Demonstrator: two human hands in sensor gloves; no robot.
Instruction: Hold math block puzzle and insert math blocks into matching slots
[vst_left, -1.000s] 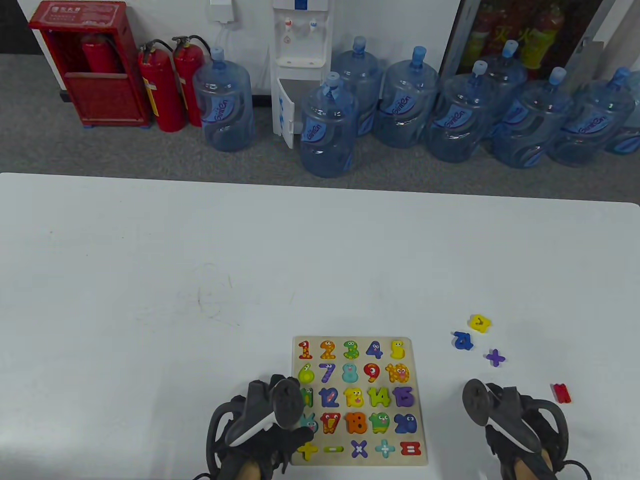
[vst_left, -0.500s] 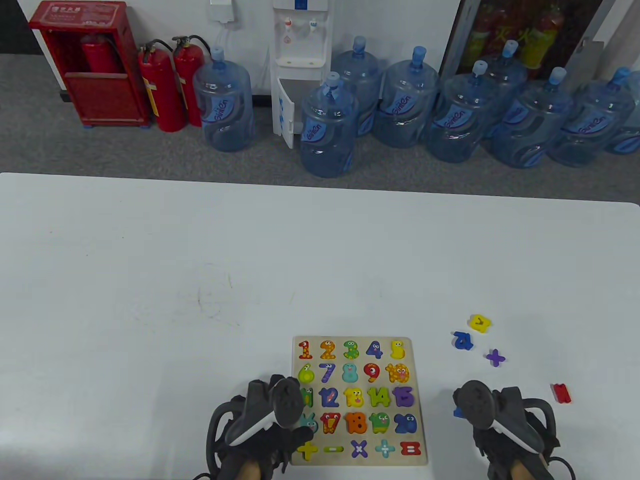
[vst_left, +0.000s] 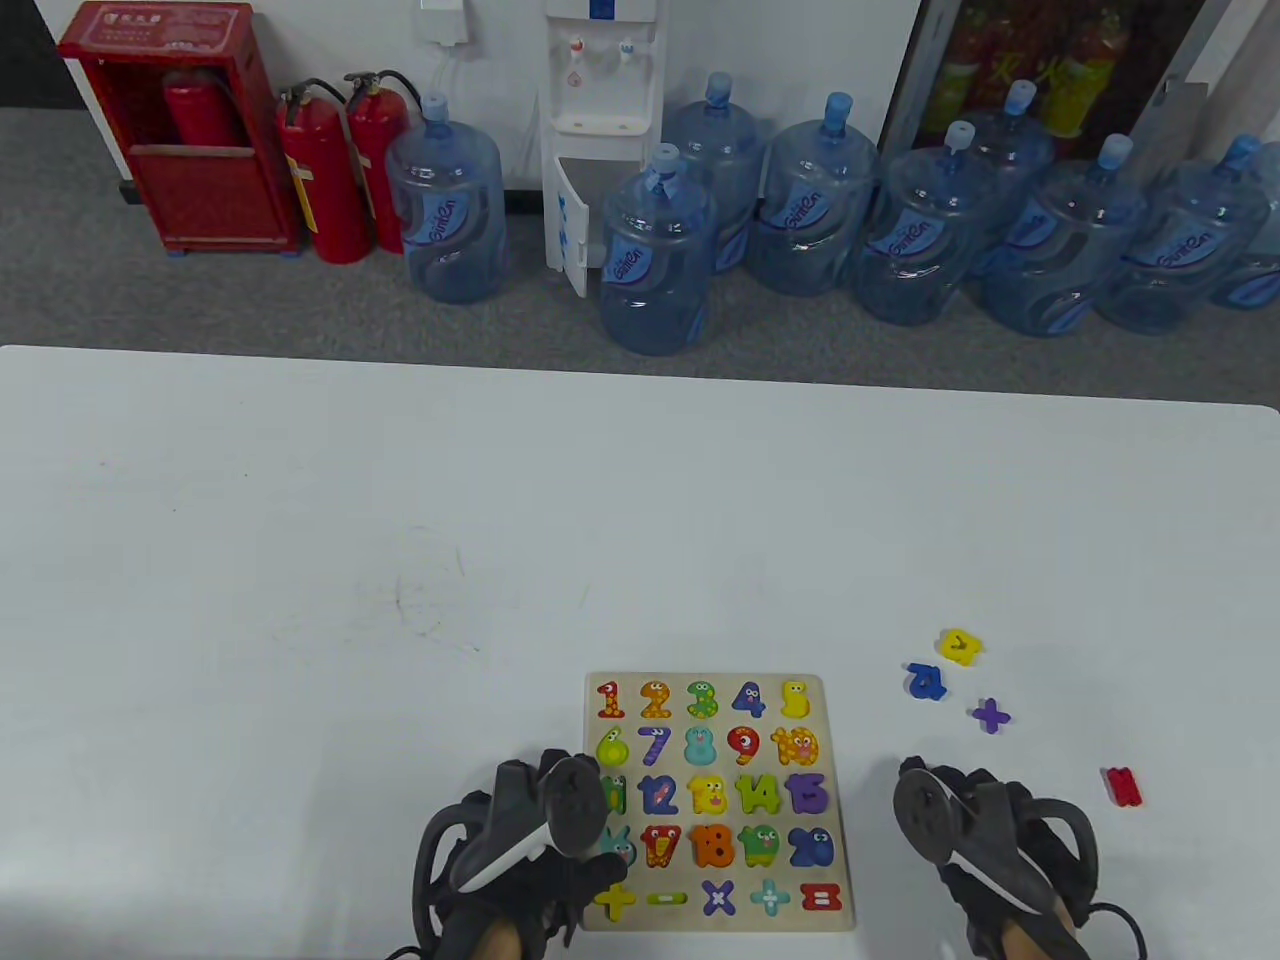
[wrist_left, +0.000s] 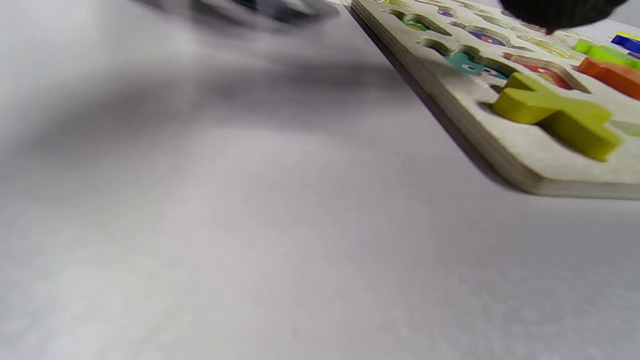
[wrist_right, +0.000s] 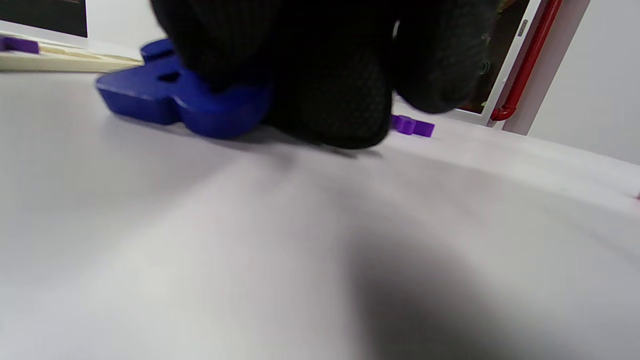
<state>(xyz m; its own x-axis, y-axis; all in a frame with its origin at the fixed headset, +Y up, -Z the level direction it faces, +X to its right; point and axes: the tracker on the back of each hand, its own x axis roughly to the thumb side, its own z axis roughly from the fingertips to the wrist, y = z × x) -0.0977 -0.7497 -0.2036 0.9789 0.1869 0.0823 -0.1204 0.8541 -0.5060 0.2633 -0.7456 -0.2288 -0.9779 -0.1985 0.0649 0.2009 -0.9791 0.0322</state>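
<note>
Two hands come in from the bottom edge of the table view, and the trackers strapped to them hide nearly all the fingers. The left hand lies over the lower left corner of the math block puzzle, covering part of the 11 and 16 slots; how its fingers lie cannot be told, and the left wrist view shows only a dark fingertip above the board, beside the seated yellow-green plus block. In the table view the dark blue block is wholly hidden under the right hand; in the right wrist view the gloved fingers press down on the dark blue block, which lies flat on the white table, its shape partly covered. Whether they grip it cannot be told. Since a second ago the right hand has slid left toward the puzzle, while the left hand stays put. Four loose blocks lie to the right: a yellow one, a blue one, a purple plus and a red equals.
</note>
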